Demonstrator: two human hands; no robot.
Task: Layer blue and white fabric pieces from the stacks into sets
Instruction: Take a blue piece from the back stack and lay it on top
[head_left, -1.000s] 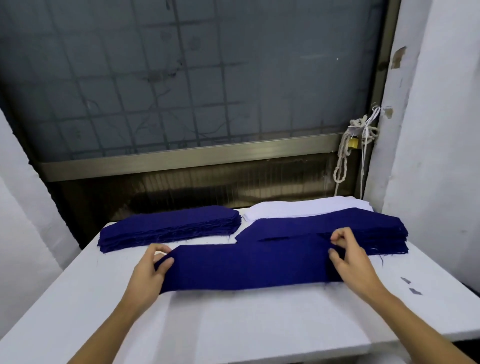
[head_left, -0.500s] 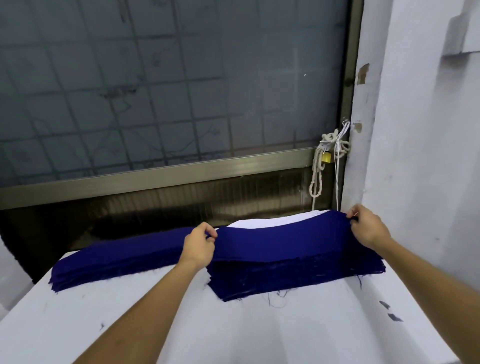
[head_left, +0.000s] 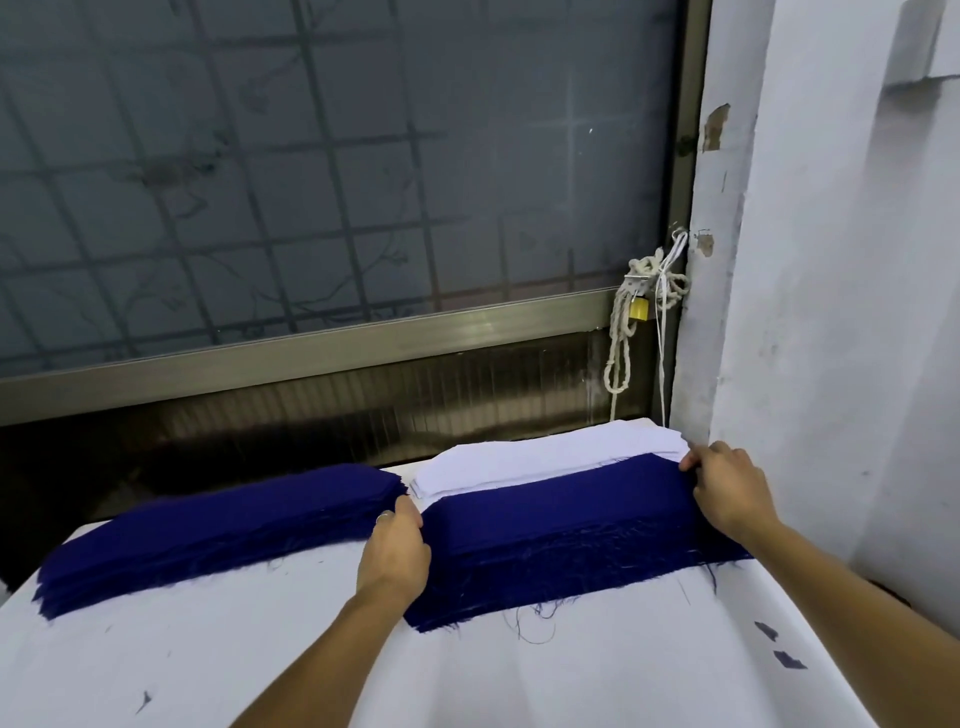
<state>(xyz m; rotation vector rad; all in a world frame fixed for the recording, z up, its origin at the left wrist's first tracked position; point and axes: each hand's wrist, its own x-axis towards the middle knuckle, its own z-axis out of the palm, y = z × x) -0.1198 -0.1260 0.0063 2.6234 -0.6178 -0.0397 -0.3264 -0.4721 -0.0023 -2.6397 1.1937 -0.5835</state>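
My left hand (head_left: 397, 540) and right hand (head_left: 727, 488) sit at opposite ends of the blue stack (head_left: 561, 551), and the top blue piece (head_left: 556, 499) stretches taut between them. Its long axis runs from one hand to the other, and the end under my right hand lies farther from me than the end under my left. Both hands have their fingers curled over the cloth. The left pinches the short end and the right pinches the far corner, though I cannot tell whether I hold one layer or several. The white stack (head_left: 545, 457) lies just beyond both hands. It runs parallel to the blue piece and its near edge touches the blue stack's far edge. My right fingertips are at the corner where blue meets white, so that hand is the nearer one, but my left is also close to the white stack's end. Since the two long axes already agree, I judge that pairing blue with white needs only a short shift away from me, with no turning. A second blue stack (head_left: 218, 525) lies outside my left hand, just beside my knuckles, on the same table (head_left: 260, 654).
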